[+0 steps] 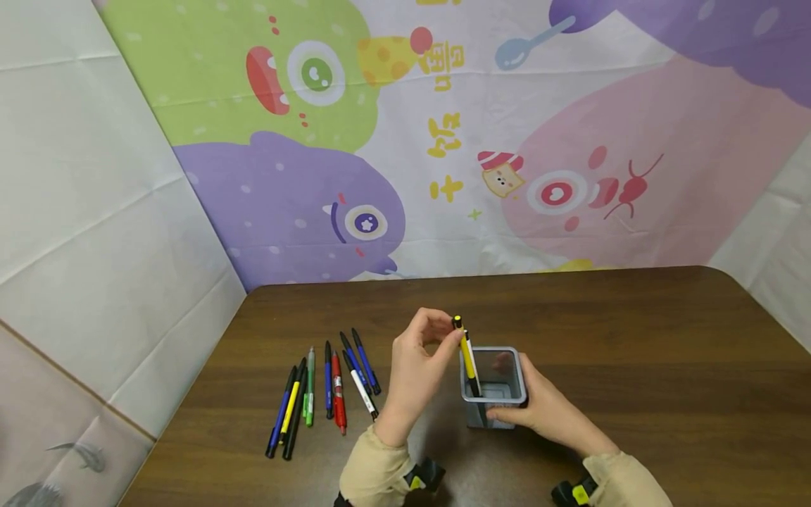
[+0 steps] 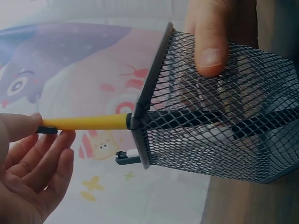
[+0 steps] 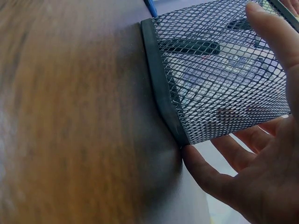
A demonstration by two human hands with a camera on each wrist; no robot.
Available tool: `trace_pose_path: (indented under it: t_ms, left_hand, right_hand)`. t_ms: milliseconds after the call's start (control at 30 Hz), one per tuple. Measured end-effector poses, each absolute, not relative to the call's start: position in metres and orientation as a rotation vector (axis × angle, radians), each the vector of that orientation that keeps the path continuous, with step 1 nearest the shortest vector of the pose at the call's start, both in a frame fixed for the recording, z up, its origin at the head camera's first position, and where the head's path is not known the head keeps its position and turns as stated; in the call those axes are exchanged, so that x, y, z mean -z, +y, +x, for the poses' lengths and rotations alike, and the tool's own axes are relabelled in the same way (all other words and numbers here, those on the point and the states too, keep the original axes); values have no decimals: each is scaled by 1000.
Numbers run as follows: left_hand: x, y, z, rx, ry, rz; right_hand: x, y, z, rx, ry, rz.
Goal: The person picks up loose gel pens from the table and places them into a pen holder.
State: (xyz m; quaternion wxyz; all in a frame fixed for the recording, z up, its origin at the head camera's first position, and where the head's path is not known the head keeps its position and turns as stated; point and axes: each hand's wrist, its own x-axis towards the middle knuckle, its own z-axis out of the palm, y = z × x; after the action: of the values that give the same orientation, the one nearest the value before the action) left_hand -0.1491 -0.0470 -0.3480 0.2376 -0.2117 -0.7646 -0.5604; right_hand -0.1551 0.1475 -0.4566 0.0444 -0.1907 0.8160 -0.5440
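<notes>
A square mesh pen holder (image 1: 493, 415) stands on the table, and my right hand (image 1: 546, 408) grips it from the right side, thumb at the front. My left hand (image 1: 418, 366) pinches the top end of a yellow pen (image 1: 467, 355) between thumb and fingers. The yellow pen's black lower part is inside the holder, as the left wrist view shows through the mesh (image 2: 187, 119). A white pen (image 2: 133, 153) with a black clip also stands in the holder, its top just above the rim. In the right wrist view, fingers (image 3: 210, 175) touch the holder near its base.
Left of the hands, several pens lie on the brown table (image 1: 633, 338): blue pens (image 1: 279, 415), a yellow pen (image 1: 289, 408), a black pen (image 1: 295, 412), a green pen (image 1: 310, 387), a red pen (image 1: 338, 394) and a white pen (image 1: 362, 387). A cartoon-printed cloth (image 1: 443, 232) hangs behind.
</notes>
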Motion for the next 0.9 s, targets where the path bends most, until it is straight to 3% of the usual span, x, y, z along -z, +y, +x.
trace_pose_path:
  t_ms: [300,900]
  left_hand:
    - [376,-50,-165,1504,-2189,-533]
    - [387,-50,-172,1410,-2318,-516]
  right_hand:
    - [456,147,-155,1664,2472,-576]
    - [455,148,-154,1658,2465,-580]
